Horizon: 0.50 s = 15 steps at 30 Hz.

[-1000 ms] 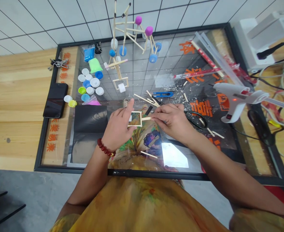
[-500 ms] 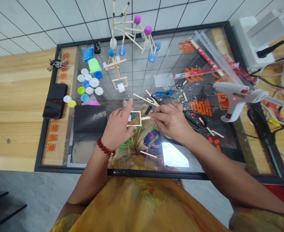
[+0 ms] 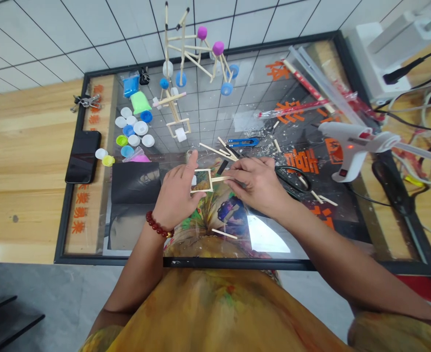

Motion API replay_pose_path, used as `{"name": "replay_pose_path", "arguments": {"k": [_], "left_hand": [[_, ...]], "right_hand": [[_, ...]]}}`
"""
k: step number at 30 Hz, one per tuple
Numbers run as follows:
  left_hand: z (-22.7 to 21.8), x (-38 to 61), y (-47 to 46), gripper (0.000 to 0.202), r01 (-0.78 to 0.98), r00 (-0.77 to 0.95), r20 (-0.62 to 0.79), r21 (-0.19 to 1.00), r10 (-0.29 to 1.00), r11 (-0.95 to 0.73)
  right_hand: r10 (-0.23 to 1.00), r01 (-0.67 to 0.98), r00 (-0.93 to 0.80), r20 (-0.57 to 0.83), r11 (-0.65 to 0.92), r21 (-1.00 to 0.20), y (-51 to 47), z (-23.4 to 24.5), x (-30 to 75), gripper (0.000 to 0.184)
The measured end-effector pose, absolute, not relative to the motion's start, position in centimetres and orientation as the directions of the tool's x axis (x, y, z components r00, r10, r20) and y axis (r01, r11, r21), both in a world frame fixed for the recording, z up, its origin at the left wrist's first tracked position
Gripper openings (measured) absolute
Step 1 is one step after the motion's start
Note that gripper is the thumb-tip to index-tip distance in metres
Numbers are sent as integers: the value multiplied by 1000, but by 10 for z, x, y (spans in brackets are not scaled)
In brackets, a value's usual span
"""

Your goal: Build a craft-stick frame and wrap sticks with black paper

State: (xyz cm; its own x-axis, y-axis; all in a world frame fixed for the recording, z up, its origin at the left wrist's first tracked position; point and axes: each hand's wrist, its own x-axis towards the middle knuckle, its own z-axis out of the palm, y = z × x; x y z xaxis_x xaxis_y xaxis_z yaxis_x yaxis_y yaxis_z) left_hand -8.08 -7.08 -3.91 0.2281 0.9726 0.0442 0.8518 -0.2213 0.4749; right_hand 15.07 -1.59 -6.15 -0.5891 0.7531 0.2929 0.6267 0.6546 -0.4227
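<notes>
1. First, at the bottom of the view, an orange-and-yellow patterned garment (image 3: 208, 313) on the person, with gray floor (image 3: 43, 293) off to its left.
2. Just beyond it, the near edge of a black-framed glass panel (image 3: 237, 264), flecked with pale shavings and lying on a wooden counter (image 3: 25, 171).
3. Above that edge, the left hand (image 3: 177, 190), a red bead bracelet (image 3: 159, 225) at the wrist, its grip closed on a small square frame of craft sticks (image 3: 202, 181), index finger raised just beside it.
4. To the right, the right hand (image 3: 259, 185), its grip pinched together on a craft stick (image 3: 219, 179) that touches the frame's right side.
5. Around the hands, a black sheet (image 3: 135, 183) to the left, black-handled scissors (image 3: 292, 178) just right, and loose stick pieces (image 3: 215, 150) ahead.
6. Farther on, blue thread snips (image 3: 242, 142), a white hot glue gun (image 3: 351, 146) with a red light on, and long clear glue sticks (image 3: 321, 78).
7. Toward the left, bottle caps (image 3: 140, 128), a black phone (image 3: 82, 164), and keys (image 3: 86, 101) on the counter's wooden strip.
8. Farthest, stick structures with blue and purple balls (image 3: 197, 49), white tiles (image 3: 72, 44), and a white appliance (image 3: 387, 54) among cables at upper right.
</notes>
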Motion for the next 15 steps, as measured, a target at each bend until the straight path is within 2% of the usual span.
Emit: {"name": "replay_pose_path", "arguments": {"k": [4,7,15], "left_hand": [[-37,-86,-72,111,833,216,27,516,976,-199],[-35,-91,-72,113,802,222,50,558,974,-212],[-33,-97,-73,115,800,212,65,562,975,-212]], "right_hand": [[802,685,-484,350,596,-420,-8,-51,165,23],[831,717,-421,363,550,-427,-1,-46,176,19],[765,650,-524,374,643,-405,-3,-54,174,14]]}}
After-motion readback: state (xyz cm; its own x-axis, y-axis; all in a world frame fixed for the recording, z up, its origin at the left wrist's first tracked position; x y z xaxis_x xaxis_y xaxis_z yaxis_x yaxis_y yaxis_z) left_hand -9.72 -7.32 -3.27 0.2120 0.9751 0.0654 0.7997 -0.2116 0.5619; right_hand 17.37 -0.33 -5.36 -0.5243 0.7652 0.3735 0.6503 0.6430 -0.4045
